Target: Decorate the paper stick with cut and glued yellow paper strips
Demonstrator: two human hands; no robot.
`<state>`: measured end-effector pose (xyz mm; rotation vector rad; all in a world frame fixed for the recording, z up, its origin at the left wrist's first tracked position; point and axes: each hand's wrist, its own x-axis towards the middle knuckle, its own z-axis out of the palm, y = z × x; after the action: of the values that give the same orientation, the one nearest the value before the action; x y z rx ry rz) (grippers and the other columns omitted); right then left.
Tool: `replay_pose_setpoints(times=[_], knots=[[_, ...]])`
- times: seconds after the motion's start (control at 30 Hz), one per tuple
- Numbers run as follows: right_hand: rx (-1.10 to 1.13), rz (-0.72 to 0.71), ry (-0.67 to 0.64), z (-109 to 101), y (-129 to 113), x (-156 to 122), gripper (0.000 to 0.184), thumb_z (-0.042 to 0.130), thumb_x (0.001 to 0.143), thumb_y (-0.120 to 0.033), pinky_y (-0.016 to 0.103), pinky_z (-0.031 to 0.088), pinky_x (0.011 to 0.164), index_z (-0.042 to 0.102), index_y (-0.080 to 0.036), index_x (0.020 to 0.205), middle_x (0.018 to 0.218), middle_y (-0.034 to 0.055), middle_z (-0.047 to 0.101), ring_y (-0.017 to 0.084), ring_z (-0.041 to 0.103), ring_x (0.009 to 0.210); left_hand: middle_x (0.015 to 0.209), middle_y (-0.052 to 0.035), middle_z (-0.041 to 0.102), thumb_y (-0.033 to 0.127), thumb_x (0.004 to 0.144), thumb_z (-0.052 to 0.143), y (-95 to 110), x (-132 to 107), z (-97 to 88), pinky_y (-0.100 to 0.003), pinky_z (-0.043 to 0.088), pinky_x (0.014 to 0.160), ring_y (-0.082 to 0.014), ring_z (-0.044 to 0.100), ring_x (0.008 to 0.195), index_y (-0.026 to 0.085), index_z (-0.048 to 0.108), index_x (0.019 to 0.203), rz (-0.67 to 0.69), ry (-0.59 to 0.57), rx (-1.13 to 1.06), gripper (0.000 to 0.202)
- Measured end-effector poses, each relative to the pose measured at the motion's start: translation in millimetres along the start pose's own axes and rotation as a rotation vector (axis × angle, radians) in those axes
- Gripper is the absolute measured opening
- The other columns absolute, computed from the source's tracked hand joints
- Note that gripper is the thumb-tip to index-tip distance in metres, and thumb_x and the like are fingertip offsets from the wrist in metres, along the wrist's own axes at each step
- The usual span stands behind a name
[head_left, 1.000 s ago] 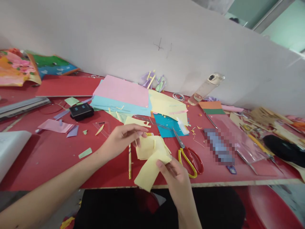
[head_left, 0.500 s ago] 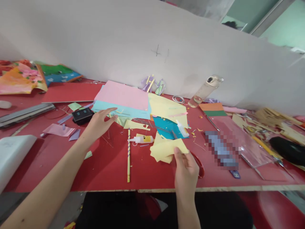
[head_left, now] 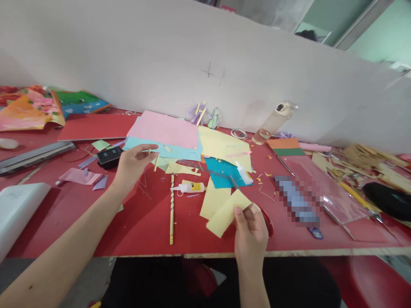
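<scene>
My right hand is closed, its thumb and fingers pinching a pale yellow paper piece. More yellow paper lies under that piece. Scissors with a red handle show beside the same hand; whether the palm also grips them is hidden. At the left, my left hand has thumb and forefinger together, with a narrow yellow paper strip at the fingertips. Between the hands are a white glue bottle and a pencil wound with a purple spiral near its top.
Pink sheet, light blue sheets and a teal sheet lie toward the wall. A second white bottle rests on the teal. A clear water bottle leans at the wall. A black box is by my left hand.
My left hand's fingers have closed together, with the yellow strip now at their tips. The yellow piece in my right hand has swung down and left, uncovering more paper beneath.
</scene>
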<state>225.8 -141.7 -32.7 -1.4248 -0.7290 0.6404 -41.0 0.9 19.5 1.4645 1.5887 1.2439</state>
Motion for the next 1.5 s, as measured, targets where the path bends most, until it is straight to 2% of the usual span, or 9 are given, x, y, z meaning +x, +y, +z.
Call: replay_pose_setpoints(times=[0.17, 0.3, 0.43, 0.53, 0.7, 0.83, 1.07, 1.37, 1.5], knots=[[-0.101, 0.049, -0.071, -2, -14, -4, 0.035, 0.066, 0.079, -0.048, 0.03, 0.05, 0.074, 0.066, -0.019, 0.098, 0.093, 0.0063, 0.069, 0.022, 0.063, 0.089, 0.081, -0.0027, 0.07, 0.033, 0.075, 0.07, 17, -22, 6.5, -0.025, 0.048, 0.064, -0.016, 0.062, 0.073, 0.021, 0.071, 0.099, 0.03, -0.175, -0.19, 0.027], [-0.129, 0.154, -0.366, 11, -43, -7, 0.033, 0.068, 0.075, -0.05, 0.027, 0.048, 0.066, 0.067, -0.018, 0.081, 0.078, 0.004, 0.067, 0.019, 0.062, 0.075, 0.088, -0.0039, 0.07, 0.031, 0.079, 0.069, 21, -35, 12.7, -0.027, 0.05, 0.075, -0.0167, 0.064, 0.083, 0.021, 0.069, 0.099, 0.05, -0.388, -0.411, 0.023], [-0.193, 0.164, -0.696, 31, -61, 1, 0.025, 0.07, 0.077, -0.042, 0.024, 0.047, 0.065, 0.067, -0.019, 0.086, 0.077, 0.001, 0.064, 0.016, 0.06, 0.073, 0.085, -0.005, 0.07, 0.028, 0.079, 0.07, 22, -42, 16.1, -0.029, 0.052, 0.075, -0.0169, 0.065, 0.08, 0.019, 0.068, 0.103, 0.025, -0.517, -0.493, 0.026], [-0.19, 0.124, -0.812, 43, -64, 8, 0.02, 0.066, 0.081, -0.039, 0.023, 0.045, 0.066, 0.066, -0.02, 0.084, 0.081, 0.0001, 0.062, 0.014, 0.057, 0.074, 0.089, -0.0054, 0.07, 0.026, 0.079, 0.071, 24, -46, 16.5, -0.027, 0.052, 0.075, -0.016, 0.065, 0.081, 0.02, 0.067, 0.105, -0.003, -0.592, -0.542, 0.027], [-0.158, 0.145, -0.904, 53, -62, 11, 0.023, 0.065, 0.081, -0.04, 0.02, 0.039, 0.057, 0.062, -0.018, 0.073, 0.07, -0.0027, 0.053, 0.01, 0.048, 0.064, 0.093, -0.0046, 0.068, 0.024, 0.081, 0.068, 27, -48, 15.6, -0.024, 0.051, 0.073, -0.0129, 0.063, 0.078, 0.021, 0.067, 0.106, 0.01, -0.689, -0.584, 0.026], [-0.174, 0.267, -0.968, 59, -64, 12, 0.023, 0.071, 0.075, -0.04, 0.02, 0.037, 0.053, 0.067, -0.019, 0.084, 0.07, -0.0029, 0.059, 0.008, 0.049, 0.058, 0.09, -0.0046, 0.065, 0.023, 0.082, 0.066, 28, -49, 16.0, -0.025, 0.051, 0.067, -0.0129, 0.061, 0.074, 0.02, 0.064, 0.11, 0.005, -0.794, -0.596, 0.028], [-0.129, 0.275, -0.979, 66, -70, 14, 0.023, 0.074, 0.072, -0.036, 0.023, 0.043, 0.061, 0.064, -0.017, 0.081, 0.076, -0.0007, 0.061, 0.012, 0.054, 0.068, 0.104, -0.0061, 0.063, 0.022, 0.078, 0.07, 24, -49, 17.9, -0.027, 0.051, 0.074, -0.0171, 0.06, 0.091, 0.025, 0.058, 0.121, -0.012, -0.939, -0.591, 0.044], [-0.129, 0.246, -0.96, 62, -59, 17, 0.028, 0.076, 0.069, -0.038, 0.02, 0.043, 0.053, 0.062, -0.02, 0.085, 0.077, -0.0012, 0.059, 0.011, 0.053, 0.063, 0.11, -0.0077, 0.064, 0.022, 0.078, 0.07, 24, -49, 17.3, -0.029, 0.05, 0.078, -0.0193, 0.062, 0.097, 0.025, 0.057, 0.122, 0.011, -0.956, -0.545, 0.046], [-0.054, 0.271, -0.957, 58, -57, 15, 0.031, 0.077, 0.068, -0.036, 0.024, 0.048, 0.063, 0.064, -0.02, 0.092, 0.079, -0.0002, 0.063, 0.013, 0.058, 0.07, 0.114, -0.0083, 0.063, 0.022, 0.077, 0.071, 24, -49, 18.1, -0.028, 0.05, 0.077, -0.0192, 0.063, 0.096, 0.023, 0.059, 0.119, 0.013, -0.892, -0.534, 0.044]])
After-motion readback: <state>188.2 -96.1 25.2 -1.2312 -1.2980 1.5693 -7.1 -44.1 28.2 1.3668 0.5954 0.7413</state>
